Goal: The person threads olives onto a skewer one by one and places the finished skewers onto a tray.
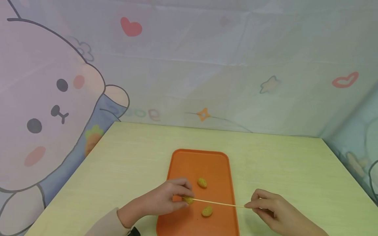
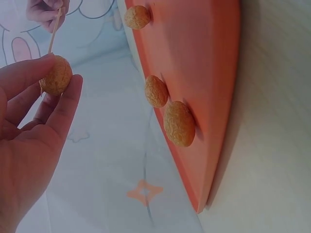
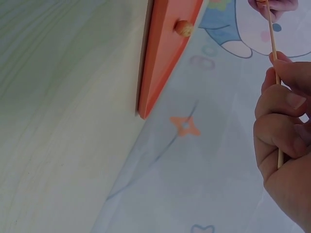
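My left hand [image 1: 168, 198] pinches a wrinkled golden-brown oval piece [image 2: 57, 76] between thumb and fingertips, above the left side of an orange tray [image 1: 203, 160]. A thin wooden skewer [image 1: 218, 203] runs from that piece across to my right hand [image 1: 274, 209]. In the left wrist view, a thin tip pokes out on the piece's near side. The right hand grips the skewer's other end, its thumb and forefinger pinching the shaft [image 3: 271, 29] while the other fingers curl round it. More such pieces lie on the tray, one farther back [image 1: 202, 183] and one nearer [image 1: 207, 211].
The left wrist view shows several loose pieces on the tray, including one [image 2: 137, 17] near its far end. Under the tray is a pale wooden table [image 1: 283, 167]. A cartoon-printed cloth [image 1: 189, 65] hangs behind the table.
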Tool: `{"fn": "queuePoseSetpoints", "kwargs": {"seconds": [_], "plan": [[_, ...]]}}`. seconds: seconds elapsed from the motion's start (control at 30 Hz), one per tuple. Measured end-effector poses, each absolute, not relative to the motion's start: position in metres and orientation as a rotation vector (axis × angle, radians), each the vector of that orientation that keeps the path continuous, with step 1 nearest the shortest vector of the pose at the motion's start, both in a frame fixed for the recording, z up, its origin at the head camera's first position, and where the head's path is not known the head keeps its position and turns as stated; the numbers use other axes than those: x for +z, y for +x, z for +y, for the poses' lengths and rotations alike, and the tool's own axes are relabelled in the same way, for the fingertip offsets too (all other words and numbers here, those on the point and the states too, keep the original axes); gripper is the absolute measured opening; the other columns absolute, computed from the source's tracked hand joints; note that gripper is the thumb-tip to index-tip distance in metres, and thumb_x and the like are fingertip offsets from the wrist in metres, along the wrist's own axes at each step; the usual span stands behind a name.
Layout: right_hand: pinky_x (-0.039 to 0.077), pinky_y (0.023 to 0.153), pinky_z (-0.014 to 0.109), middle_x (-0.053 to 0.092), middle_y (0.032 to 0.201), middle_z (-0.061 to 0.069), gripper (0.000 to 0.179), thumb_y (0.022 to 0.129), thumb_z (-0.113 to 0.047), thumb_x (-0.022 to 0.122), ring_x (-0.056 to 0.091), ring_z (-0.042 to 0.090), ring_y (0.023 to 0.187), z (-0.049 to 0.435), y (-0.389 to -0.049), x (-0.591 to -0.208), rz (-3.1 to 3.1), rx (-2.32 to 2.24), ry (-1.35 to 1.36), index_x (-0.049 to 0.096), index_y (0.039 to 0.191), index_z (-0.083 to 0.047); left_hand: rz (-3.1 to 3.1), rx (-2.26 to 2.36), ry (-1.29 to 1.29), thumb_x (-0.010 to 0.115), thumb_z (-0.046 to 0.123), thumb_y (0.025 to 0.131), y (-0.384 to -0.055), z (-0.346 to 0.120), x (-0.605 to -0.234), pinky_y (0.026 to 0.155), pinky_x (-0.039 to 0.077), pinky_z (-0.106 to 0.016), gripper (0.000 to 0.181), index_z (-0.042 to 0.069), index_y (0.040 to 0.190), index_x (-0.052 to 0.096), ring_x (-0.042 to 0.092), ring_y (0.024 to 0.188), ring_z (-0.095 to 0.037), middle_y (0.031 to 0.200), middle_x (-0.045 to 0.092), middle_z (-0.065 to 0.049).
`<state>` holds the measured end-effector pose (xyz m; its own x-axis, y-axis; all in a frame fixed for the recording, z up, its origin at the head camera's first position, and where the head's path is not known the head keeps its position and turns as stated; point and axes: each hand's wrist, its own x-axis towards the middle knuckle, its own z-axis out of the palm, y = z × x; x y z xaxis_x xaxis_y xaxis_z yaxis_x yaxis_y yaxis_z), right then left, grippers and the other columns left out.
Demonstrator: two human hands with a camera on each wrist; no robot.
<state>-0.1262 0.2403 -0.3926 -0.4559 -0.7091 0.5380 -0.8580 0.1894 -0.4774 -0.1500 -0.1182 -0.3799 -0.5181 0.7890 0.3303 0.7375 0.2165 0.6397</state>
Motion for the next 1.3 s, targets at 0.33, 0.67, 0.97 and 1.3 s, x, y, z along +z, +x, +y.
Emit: {"fn": "queuePoseSetpoints", "kwargs": {"seconds": [0.33, 0.67, 0.97, 1.3], "plan": [[0.041, 0.060, 0.005, 0.054, 0.092, -0.006, 0.042, 0.078, 0.019, 0.066, 0.044, -0.003, 0.065, 0.237, -0.128, -0.392, -2.280, 1.082, 1.500, 0.069, 0.109, -0.010, 2.390, 1.194, 1.478, 0.070, -0.002, 0.085, -0.152, -0.117, -0.383, 0.079, 0.052, -0.018, 0.017, 0.000, 0.102, 0.072, 0.058, 0.089, -0.004, 0.100, 0.056, -0.002], [0.041, 0.059, 0.006, 0.054, 0.090, -0.007, 0.048, 0.073, 0.025, 0.064, 0.041, -0.006, 0.060, 0.232, -0.131, -0.389, -2.291, 1.100, 1.505, 0.071, 0.106, -0.009, 2.391, 1.159, 1.476, 0.070, -0.001, 0.085, -0.151, -0.114, -0.378, 0.078, 0.052, -0.017, 0.018, 0.003, 0.102, 0.073, 0.058, 0.087, -0.002, 0.097, 0.056, -0.002], [0.042, 0.054, 0.008, 0.055, 0.089, -0.009, 0.042, 0.080, 0.020, 0.062, 0.041, -0.008, 0.061, 0.226, -0.129, -0.384, -2.389, 1.138, 1.477, 0.072, 0.107, -0.010, 2.374, 1.122, 1.450, 0.070, -0.001, 0.085, -0.152, -0.109, -0.378, 0.079, 0.051, -0.014, 0.019, 0.001, 0.103, 0.072, 0.059, 0.089, 0.000, 0.096, 0.056, 0.000], [0.043, 0.050, 0.011, 0.057, 0.089, -0.008, 0.033, 0.085, 0.015, 0.061, 0.040, -0.009, 0.061, 0.218, -0.129, -0.384, -2.444, 1.185, 1.463, 0.073, 0.106, -0.008, 2.389, 1.054, 1.431, 0.070, -0.002, 0.085, -0.152, -0.105, -0.376, 0.078, 0.052, -0.016, 0.019, 0.001, 0.104, 0.072, 0.056, 0.087, 0.000, 0.096, 0.055, 0.000]]}}
